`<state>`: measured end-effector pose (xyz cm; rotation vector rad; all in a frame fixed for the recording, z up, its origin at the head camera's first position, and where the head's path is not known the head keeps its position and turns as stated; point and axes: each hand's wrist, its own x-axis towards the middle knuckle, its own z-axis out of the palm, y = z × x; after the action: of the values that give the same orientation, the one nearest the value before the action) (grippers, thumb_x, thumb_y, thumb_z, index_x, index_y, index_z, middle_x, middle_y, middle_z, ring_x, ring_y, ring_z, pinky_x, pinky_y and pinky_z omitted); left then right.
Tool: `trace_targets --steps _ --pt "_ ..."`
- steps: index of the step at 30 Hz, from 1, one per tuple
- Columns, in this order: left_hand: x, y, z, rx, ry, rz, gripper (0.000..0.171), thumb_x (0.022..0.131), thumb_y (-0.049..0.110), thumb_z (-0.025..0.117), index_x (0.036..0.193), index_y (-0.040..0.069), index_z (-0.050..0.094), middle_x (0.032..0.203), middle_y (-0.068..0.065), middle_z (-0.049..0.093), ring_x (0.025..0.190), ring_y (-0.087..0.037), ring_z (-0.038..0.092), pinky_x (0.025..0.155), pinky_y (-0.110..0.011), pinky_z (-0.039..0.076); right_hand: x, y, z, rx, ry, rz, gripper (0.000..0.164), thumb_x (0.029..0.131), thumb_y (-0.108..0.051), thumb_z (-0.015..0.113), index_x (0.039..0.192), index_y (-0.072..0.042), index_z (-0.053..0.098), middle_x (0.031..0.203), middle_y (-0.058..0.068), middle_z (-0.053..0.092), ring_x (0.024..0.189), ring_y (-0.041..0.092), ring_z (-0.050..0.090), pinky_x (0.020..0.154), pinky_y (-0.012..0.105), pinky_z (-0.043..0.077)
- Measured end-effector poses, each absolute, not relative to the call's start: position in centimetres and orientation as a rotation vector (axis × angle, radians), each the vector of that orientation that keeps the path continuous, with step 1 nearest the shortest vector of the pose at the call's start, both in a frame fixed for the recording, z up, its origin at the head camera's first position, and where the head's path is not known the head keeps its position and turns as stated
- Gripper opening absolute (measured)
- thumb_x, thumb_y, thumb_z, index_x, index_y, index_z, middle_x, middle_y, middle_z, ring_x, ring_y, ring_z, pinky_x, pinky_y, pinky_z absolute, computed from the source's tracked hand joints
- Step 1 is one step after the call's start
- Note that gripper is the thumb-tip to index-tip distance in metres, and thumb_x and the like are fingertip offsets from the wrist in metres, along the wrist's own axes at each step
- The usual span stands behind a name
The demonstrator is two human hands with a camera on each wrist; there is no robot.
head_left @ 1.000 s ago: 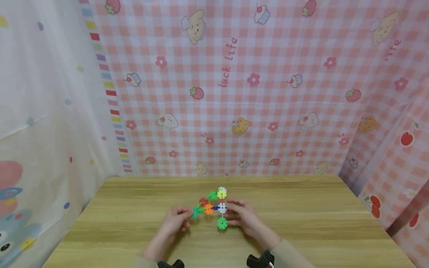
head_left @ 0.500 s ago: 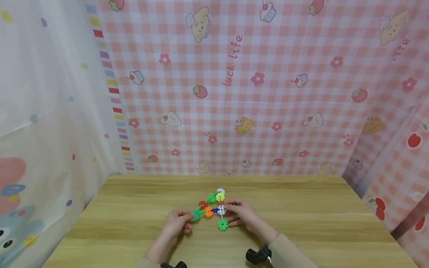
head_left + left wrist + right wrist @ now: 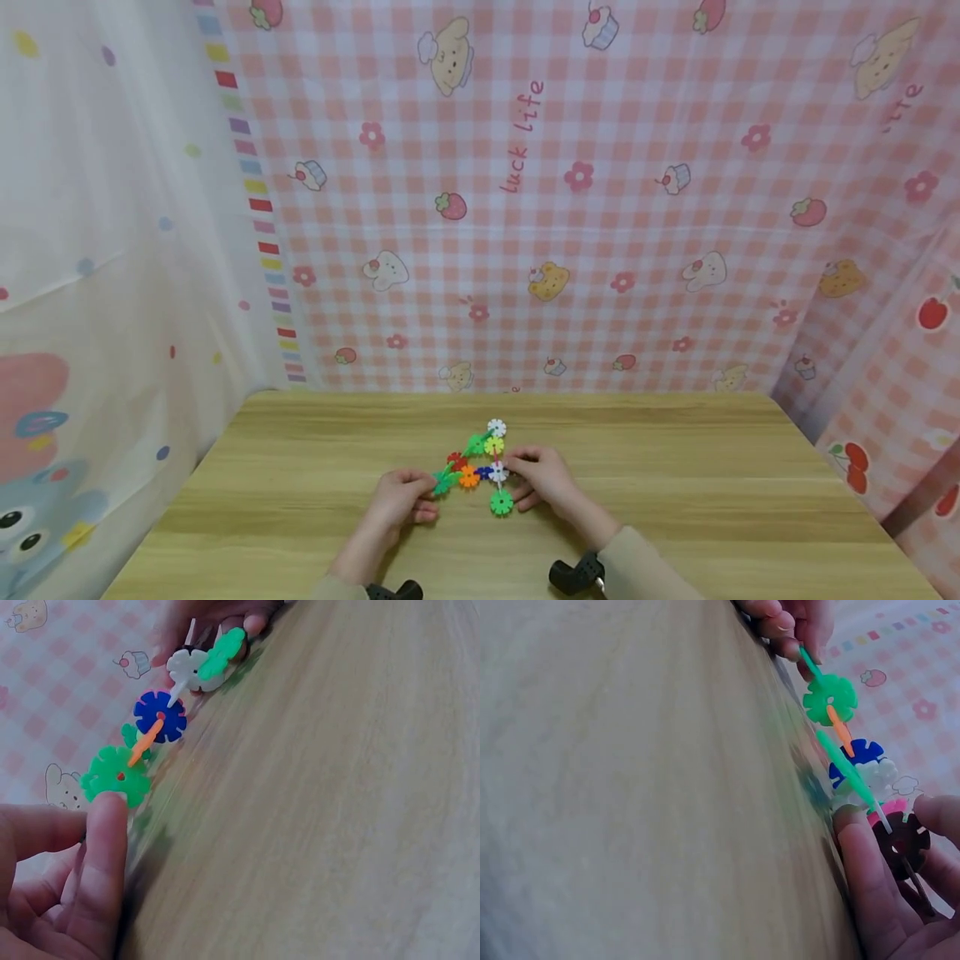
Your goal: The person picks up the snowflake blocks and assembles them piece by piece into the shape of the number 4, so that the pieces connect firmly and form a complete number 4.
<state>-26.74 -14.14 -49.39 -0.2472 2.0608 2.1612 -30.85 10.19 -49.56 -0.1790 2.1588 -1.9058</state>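
Slotted plastic snowflake discs form one joined assembly between the hands, low over the table. In the head view an orange disc (image 3: 469,477), a blue disc (image 3: 483,472) and a white disc (image 3: 498,472) make its middle row. A yellow disc (image 3: 494,445) and another white disc (image 3: 497,427) lie toward the far side, a green disc (image 3: 501,502) toward the near side. My left hand (image 3: 401,500) pinches the teal-green disc (image 3: 442,482) at the left end. My right hand (image 3: 547,483) holds the right end, its fingers around a dark disc (image 3: 898,844) in the right wrist view.
The wooden table (image 3: 660,492) extends around both hands. Behind it hangs a pink checked cloth (image 3: 600,225), with a white dotted curtain (image 3: 127,250) at the left. Black wrist devices (image 3: 577,573) sit near the front edge.
The assembly has tilted slightly, so the far white disc shows more fully beyond the yellow one. Both hands keep their hold, and the head view has shifted a little.
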Motion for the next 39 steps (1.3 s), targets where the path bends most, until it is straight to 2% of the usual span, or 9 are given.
trace_targets --steps 9,19,33,39 --pt "-26.8 -14.1 -49.3 -0.236 2.086 2.132 0.026 0.094 0.002 0.057 0.112 -0.015 0.051 0.077 -0.012 0.058 0.054 -0.015 0.063 0.052 -0.027 0.055 -30.5 11.0 -49.5 -0.200 2.183 -1.917 0.032 0.093 -0.018 0.064 0.114 0.005 0.064 0.094 0.012 0.068 0.056 0.022 0.066 0.045 0.033 0.053" --pt "-27.1 -14.0 -49.4 -0.263 2.099 2.171 0.025 0.096 -0.001 0.053 0.116 -0.015 0.050 0.083 -0.015 0.060 0.053 -0.015 0.063 0.052 -0.028 0.055 -30.7 11.2 -50.3 -0.236 2.188 -1.982 0.023 0.091 -0.002 0.059 0.110 0.008 0.065 0.094 0.015 0.069 0.054 0.018 0.064 0.044 0.029 0.052" --pt "-27.4 -13.7 -49.3 -0.308 2.138 2.190 0.028 0.095 -0.002 0.051 0.120 -0.016 0.048 0.092 -0.020 0.063 0.052 -0.017 0.063 0.052 -0.029 0.056 -30.3 11.0 -50.6 -0.217 2.207 -1.995 0.022 0.090 -0.001 0.060 0.108 0.007 0.067 0.095 0.015 0.069 0.053 0.016 0.063 0.044 0.029 0.052" --pt "-27.6 -13.7 -49.3 -0.295 2.158 2.173 0.027 0.096 -0.001 0.051 0.119 -0.015 0.048 0.091 -0.019 0.062 0.053 -0.017 0.063 0.053 -0.030 0.056 -30.3 11.0 -50.6 -0.200 2.229 -1.994 0.022 0.089 -0.002 0.061 0.107 0.008 0.067 0.091 0.014 0.069 0.053 0.016 0.063 0.044 0.029 0.052"
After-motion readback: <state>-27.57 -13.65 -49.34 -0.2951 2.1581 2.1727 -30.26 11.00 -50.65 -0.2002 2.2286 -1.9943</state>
